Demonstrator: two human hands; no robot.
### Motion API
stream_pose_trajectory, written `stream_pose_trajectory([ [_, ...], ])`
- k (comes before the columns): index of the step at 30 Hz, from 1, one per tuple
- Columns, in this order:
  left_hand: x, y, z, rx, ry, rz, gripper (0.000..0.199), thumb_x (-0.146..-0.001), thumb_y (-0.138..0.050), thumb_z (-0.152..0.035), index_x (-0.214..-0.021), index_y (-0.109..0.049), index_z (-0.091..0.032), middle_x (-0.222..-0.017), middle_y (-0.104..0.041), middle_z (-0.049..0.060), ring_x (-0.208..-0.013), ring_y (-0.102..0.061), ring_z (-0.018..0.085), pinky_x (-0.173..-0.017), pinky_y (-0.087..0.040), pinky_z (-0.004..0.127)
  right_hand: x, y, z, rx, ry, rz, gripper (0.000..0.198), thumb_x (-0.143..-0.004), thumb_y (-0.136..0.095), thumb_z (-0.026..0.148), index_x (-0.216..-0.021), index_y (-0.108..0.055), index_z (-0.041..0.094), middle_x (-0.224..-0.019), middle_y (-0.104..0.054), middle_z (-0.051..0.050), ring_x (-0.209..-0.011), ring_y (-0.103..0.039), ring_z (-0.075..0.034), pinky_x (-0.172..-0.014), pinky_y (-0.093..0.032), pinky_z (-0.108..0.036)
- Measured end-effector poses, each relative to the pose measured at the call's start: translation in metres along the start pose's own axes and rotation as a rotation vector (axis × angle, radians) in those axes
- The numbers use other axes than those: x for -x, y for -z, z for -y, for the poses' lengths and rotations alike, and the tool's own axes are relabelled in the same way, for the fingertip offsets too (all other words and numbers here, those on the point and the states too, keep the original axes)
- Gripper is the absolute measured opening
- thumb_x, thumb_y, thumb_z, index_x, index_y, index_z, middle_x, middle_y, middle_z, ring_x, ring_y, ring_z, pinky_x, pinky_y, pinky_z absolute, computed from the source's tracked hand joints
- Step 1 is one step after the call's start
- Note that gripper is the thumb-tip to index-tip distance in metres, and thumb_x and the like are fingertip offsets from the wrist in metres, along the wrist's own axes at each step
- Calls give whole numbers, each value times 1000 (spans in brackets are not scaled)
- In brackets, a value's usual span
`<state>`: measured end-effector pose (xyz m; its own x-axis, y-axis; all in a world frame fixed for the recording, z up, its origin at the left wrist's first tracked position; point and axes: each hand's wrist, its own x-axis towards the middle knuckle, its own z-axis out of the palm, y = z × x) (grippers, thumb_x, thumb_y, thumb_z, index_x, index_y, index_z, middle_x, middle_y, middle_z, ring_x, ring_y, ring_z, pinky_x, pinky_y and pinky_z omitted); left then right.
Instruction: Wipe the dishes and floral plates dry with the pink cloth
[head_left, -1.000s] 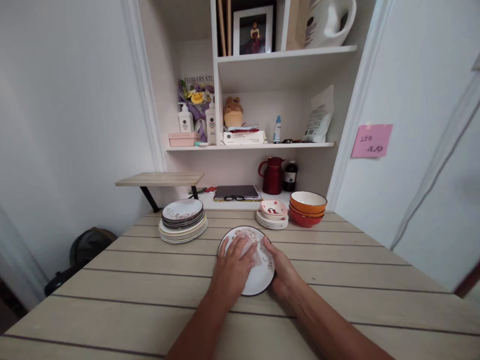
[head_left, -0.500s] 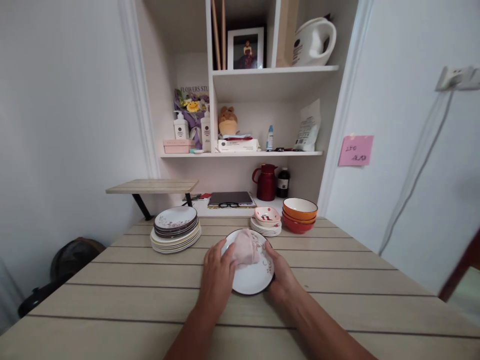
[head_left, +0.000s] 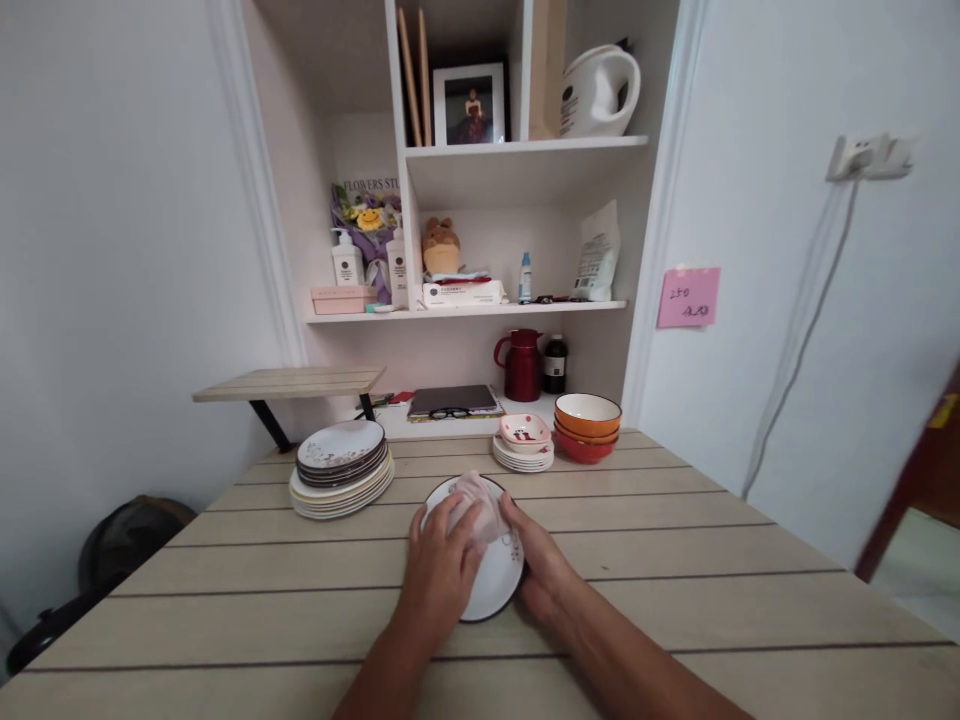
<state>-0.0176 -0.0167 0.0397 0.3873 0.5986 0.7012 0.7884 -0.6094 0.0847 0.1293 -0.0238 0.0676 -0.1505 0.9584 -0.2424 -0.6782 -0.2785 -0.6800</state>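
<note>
A white plate (head_left: 491, 580) with a dark rim and a brown floral pattern is held tilted over the table in front of me. My right hand (head_left: 546, 568) grips its right edge, thumb on the upper face and the other fingers beneath. On the plate's upper part lies a pale pink cloth (head_left: 480, 503), bunched up. My left hand (head_left: 442, 560) has its fingers curled over this cloth and presses it against the plate. The left fingertips partly cover the cloth, and the hand hides the plate's left side.
Stacked plates (head_left: 341, 470) stand at the left beside a small raised wooden shelf (head_left: 289, 382). Small white dishes (head_left: 523, 455) with a square patterned bowl (head_left: 525, 430) on top, and orange and red bowls (head_left: 587, 430), stand at the back right. A red jug (head_left: 523, 365) stands behind them.
My left hand and the cloth have moved over the plate, and its fingers now cover more of the cloth. My right hand still grips the plate's right edge. The camera view has shifted slightly.
</note>
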Motion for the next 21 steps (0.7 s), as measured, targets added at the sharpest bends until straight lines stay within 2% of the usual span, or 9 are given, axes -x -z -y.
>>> stream_pose_trajectory([
  [5,1,6,-3,93,-145,122,50,-92,-53,-36,-141,-43,-37,-144,-44,6,-133,-37,28,-107,-36,52,0,0,7,-12,-60,9,50,-84,-58,49,-112,-64,8,-87,-77,-14,-79,-72,-25,-82,-51,-36],
  [9,-2,11,-12,142,-183,171,39,-92,-53,-36,-130,-55,-35,-142,-48,5,-131,-41,28,-106,-36,53,-6,7,15,-71,-150,33,51,-86,-54,52,-106,-65,6,-81,-76,-14,-76,-71,-26,-83,-51,-39],
  [12,-5,12,-19,169,-154,151,29,-91,-54,-29,-118,-63,-30,-135,-54,6,-122,-49,24,-102,-43,47,-11,15,25,-100,-173,-9,54,-83,-54,56,-103,-66,7,-78,-76,-13,-75,-70,-27,-83,-50,-42],
  [14,-6,12,-22,145,-136,123,26,-90,-56,-24,-114,-65,-29,-132,-57,5,-118,-52,23,-100,-44,46,-14,20,31,-141,-117,-4,50,-84,-55,53,-104,-67,8,-83,-76,-13,-80,-70,-27,-86,-49,-42],
  [18,-6,10,-19,24,-64,49,30,-85,-61,-17,-112,-64,-29,-126,-60,5,-113,-55,24,-100,-43,51,-15,23,36,-179,0,36,46,-85,-57,47,-111,-65,10,-95,-77,-13,-91,-70,-27,-92,-47,-42],
  [21,-6,8,-15,-48,-9,-1,34,-84,-63,-16,-115,-62,-30,-125,-60,5,-112,-57,24,-100,-42,54,-12,21,34,-152,-17,48,48,-84,-56,50,-112,-65,12,-98,-77,-13,-93,-70,-28,-93,-47,-44],
])
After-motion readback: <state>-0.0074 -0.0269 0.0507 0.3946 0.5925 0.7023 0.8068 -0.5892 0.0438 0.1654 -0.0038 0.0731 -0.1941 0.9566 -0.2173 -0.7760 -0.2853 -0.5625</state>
